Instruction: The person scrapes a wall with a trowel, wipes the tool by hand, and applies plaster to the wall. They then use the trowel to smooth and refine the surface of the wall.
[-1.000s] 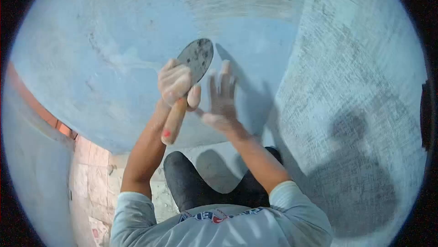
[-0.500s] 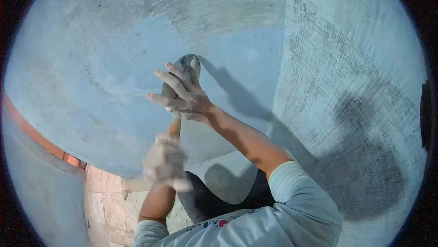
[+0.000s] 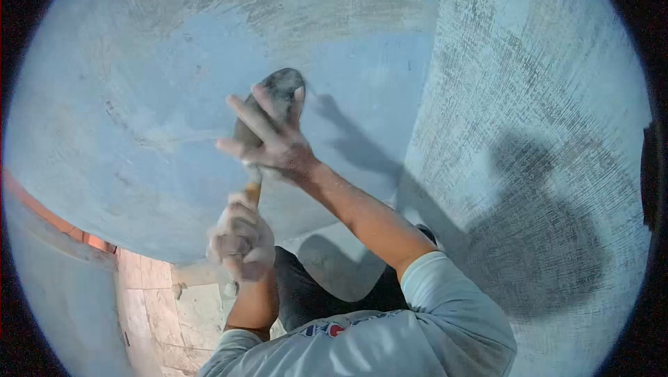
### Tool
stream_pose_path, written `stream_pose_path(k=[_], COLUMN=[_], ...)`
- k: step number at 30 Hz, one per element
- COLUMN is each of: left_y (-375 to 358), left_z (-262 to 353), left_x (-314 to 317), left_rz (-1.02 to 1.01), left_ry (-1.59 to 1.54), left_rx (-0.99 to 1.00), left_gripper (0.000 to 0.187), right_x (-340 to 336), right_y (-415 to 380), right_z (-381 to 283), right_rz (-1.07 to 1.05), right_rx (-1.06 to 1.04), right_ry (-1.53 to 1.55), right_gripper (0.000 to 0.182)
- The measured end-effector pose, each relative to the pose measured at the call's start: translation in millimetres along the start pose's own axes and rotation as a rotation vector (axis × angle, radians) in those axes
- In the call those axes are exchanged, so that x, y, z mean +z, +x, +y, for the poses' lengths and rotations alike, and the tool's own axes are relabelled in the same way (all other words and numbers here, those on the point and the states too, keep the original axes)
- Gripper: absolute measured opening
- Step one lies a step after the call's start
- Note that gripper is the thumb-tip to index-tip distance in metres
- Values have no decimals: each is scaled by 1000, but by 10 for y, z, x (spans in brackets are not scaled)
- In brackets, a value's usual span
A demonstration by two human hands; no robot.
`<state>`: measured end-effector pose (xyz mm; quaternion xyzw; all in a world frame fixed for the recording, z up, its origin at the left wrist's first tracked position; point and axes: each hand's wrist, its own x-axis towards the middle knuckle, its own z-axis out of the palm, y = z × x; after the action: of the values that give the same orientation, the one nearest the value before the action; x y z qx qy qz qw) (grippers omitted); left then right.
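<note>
A trowel with a rounded grey metal blade (image 3: 284,83) lies against a plastered blue-grey wall (image 3: 153,84). My left hand (image 3: 240,239), dusted white, is closed around its wooden handle (image 3: 251,193) low down. My right hand (image 3: 268,142) reaches across with fingers spread and presses flat on the blade, covering most of it. Only the blade's top end and a short stretch of handle show between the two hands.
A second rough grey wall (image 3: 529,98) meets the blue one at a corner on the right, with my shadow on it. Tiled floor (image 3: 156,293) and an orange brick edge (image 3: 83,238) lie at lower left. My dark trouser leg (image 3: 313,297) is below.
My left hand slid down the handle from near the blade to its low end. My right hand moved from beside the blade onto it, then the trowel shifted slightly up the wall.
</note>
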<state>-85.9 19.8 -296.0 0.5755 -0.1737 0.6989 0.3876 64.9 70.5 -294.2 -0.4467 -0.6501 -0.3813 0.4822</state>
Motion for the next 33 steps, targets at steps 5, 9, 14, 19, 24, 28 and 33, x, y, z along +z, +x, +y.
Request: stream_pose_path(k=[5,9,14,19,24,28,33], left_y=[89,146,158,242,81,323,296], left_z=[-111,97,-144,216,-264,102,-165], left_x=[23,-89,139,129,159,382,386], left_rz=[-130,13,-42,-13,-69,-25,59], left_ry=[-11,-117,-34,17,213,42,-6], left_rx=[-80,-1,-51,-55,-112,-103,-183], left_gripper=[28,23,19,22,25,24,25], right_x=[-35,1,-85,-76,-180,-85,-217], right_y=[29,233,87,206,2,248,68], right_z=[241,-245,332,-275,533,-38,487], right_rz=[157,-35,89,-100,138,69,237], right_rx=[111,40,79,49,88,-14,127], right_ry=[68,142,-34,140,-95,197,-39], right_gripper=[48,40,39,37,24,25,31])
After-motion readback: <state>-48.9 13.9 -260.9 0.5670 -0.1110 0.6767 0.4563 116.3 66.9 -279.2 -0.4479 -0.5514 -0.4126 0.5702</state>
